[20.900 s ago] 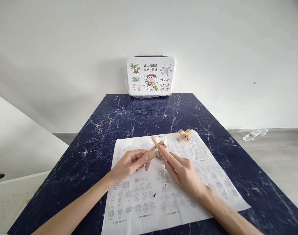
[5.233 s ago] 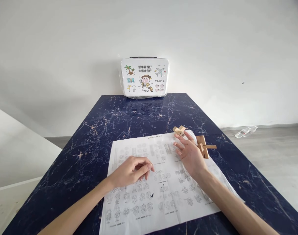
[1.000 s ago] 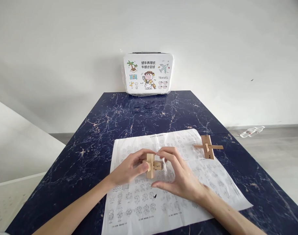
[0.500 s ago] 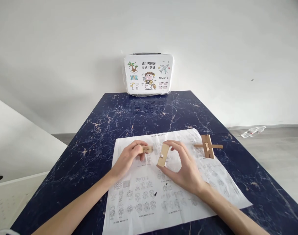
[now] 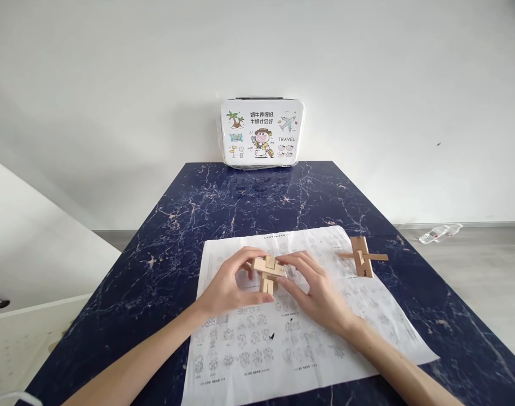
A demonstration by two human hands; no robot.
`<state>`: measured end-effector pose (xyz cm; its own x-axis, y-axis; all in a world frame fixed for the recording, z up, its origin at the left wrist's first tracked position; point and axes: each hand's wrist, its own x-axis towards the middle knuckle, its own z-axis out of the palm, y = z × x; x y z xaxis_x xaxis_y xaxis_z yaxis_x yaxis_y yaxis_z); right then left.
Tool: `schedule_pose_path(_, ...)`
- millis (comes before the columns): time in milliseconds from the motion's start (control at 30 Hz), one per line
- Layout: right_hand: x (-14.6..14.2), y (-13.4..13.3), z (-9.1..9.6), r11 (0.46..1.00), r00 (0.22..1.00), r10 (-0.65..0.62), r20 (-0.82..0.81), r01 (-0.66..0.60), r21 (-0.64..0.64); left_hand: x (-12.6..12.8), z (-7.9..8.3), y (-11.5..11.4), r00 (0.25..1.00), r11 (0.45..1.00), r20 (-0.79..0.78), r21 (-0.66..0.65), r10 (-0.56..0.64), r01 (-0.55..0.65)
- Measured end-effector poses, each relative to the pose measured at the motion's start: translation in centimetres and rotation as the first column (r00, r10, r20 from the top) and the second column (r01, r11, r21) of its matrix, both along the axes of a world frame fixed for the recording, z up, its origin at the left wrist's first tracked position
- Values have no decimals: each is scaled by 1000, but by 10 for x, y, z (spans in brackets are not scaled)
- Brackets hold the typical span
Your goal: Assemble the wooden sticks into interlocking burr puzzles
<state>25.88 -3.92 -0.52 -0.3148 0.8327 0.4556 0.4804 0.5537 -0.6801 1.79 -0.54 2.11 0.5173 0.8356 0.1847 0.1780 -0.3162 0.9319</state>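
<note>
Several pale wooden puzzle blocks [image 5: 267, 272] sit crossed against one another above the middle of the paper sheet. My left hand [image 5: 226, 285] is closed on them from the left, its fingers behind and its thumb along the near end. From the right, my right hand [image 5: 319, 287] grips the same blocks between thumb and fingertips. Beneath both hands lies a creased instruction sheet [image 5: 325, 372] printed with small diagrams. How the blocks interlock is partly hidden by my fingers.
To the right, at the sheet's edge, rests another crossed wooden piece [image 5: 361, 257] with thin sticks. A white illustrated case [image 5: 262, 132] stands against the wall at the far end of the dark blue marbled table [image 5: 190, 208]. Clear plastic bottles [image 5: 440, 233] lie on the floor at right.
The blocks, held apart half a second ago with one side in each hand, are now together. My right hand has moved its notched block left against the left hand's piece. The view has shifted slightly.
</note>
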Motion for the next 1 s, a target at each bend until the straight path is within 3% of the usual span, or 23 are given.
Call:
schedule_pose_path(100,0,0,1,999,999,49,-4,-49,-21,1,1,-1,999,999,-30,14,-45,46)
schedule_pose_path(200,1,0,6,985,996,79,-47,-85,-148,2,0,-1,998,998,-53,38,-41,43)
schedule_pose_path(333,6,0,17,950,984,91,-156,-133,-284,1,-4,-1,993,990,-44,95,107,-103)
schedule_pose_path(433,7,2,14,972,988,-103,-113,76,-221,1,-5,0,967,966,-73,106,244,-235)
schedule_pose_path(500,6,4,7,963,970,-242,-32,236,-134,2,-6,0,957,958,-102,116,273,-261)
schedule_pose_path(667,4,5,-8,937,932,-349,103,349,18,3,-10,-1,942,960,-222,184,252,-213)
schedule_pose_path(767,3,4,-10,957,944,-291,157,289,34,2,-13,-3,932,955,-283,254,225,-153)
schedule_pose_path(900,1,1,-6,998,989,-64,131,67,-16,4,-14,-6,933,942,-310,327,180,-73)
schedule_pose_path(1000,-1,-1,-2,995,995,87,41,-84,-61,4,-14,-7,935,929,-331,369,124,8)
